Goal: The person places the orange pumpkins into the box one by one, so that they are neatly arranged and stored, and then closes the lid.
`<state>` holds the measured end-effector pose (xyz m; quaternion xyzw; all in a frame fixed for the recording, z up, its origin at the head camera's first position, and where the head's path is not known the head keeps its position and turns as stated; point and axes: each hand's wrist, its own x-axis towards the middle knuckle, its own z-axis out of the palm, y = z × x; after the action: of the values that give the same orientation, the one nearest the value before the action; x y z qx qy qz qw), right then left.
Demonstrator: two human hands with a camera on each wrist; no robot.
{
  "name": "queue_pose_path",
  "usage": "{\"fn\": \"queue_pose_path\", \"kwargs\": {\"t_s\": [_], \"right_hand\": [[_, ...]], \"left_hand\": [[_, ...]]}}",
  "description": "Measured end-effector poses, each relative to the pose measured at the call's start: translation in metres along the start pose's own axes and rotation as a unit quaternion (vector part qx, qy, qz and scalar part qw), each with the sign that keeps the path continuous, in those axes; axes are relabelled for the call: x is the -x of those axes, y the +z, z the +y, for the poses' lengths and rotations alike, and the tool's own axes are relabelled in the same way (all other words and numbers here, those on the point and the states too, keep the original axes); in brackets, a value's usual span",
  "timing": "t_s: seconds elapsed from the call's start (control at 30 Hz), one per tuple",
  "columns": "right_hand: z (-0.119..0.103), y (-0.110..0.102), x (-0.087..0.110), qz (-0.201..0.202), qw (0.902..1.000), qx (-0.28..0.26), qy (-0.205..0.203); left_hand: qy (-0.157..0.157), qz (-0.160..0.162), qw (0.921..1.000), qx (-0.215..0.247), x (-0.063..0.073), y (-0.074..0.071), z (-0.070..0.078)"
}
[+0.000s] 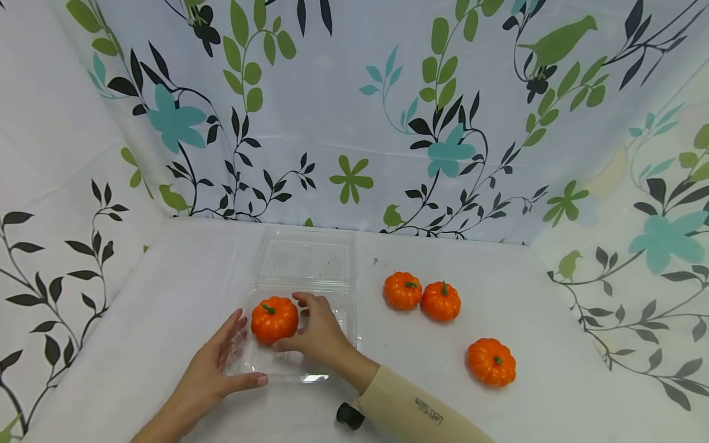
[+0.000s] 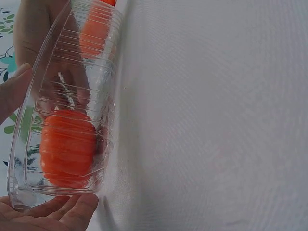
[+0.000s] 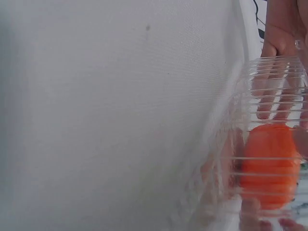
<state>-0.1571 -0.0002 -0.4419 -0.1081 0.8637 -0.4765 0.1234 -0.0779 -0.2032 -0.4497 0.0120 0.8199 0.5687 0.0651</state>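
Observation:
A small orange toy pumpkin with a green stem sits in the left part of a clear plastic clamshell container. My right hand holds this pumpkin from its right side, thumb at the front and fingers behind. My left hand touches the container's left side with outstretched fingers, its thumb lying along the front edge. Through the ribbed clear wall, the left wrist view shows the pumpkin near the left fingertips. The right wrist view also shows the pumpkin behind the plastic.
Two more toy pumpkins stand side by side right of the container. A third lies nearer the front right. The container's lid lies opened backward on the white cloth. A patterned curtain hangs behind.

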Motion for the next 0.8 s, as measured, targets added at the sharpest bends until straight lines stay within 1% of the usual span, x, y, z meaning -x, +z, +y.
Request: {"fn": "queue_pose_path", "kwargs": {"t_s": [0.1, 0.17, 0.37, 0.47, 0.63, 0.8], "right_hand": [[0.0, -0.006, 0.003, 0.007, 0.9999, -0.006, -0.007], [0.0, -0.009, 0.005, 0.003, 0.9999, -0.014, -0.01], [0.004, -0.012, 0.012, -0.043, 0.998, -0.034, -0.03], [0.006, -0.011, 0.014, -0.056, 0.9972, -0.037, -0.033], [0.007, -0.01, 0.015, -0.062, 0.9966, -0.04, -0.037], [0.006, -0.011, 0.016, -0.064, 0.9961, -0.046, -0.04]], "left_hand": [[0.0, 0.001, 1.0, -0.002, -0.001, 0.0, 0.0], [0.003, 0.001, 1.0, 0.0, 0.0, -0.001, 0.0], [0.014, 0.0, 0.9998, 0.013, 0.0, -0.001, -0.001], [0.014, 0.0, 0.9997, 0.018, 0.001, 0.0, -0.001], [0.014, 0.001, 0.9997, 0.018, 0.001, 0.001, -0.001], [0.021, 0.003, 0.9995, 0.024, 0.001, 0.001, -0.001]]}}
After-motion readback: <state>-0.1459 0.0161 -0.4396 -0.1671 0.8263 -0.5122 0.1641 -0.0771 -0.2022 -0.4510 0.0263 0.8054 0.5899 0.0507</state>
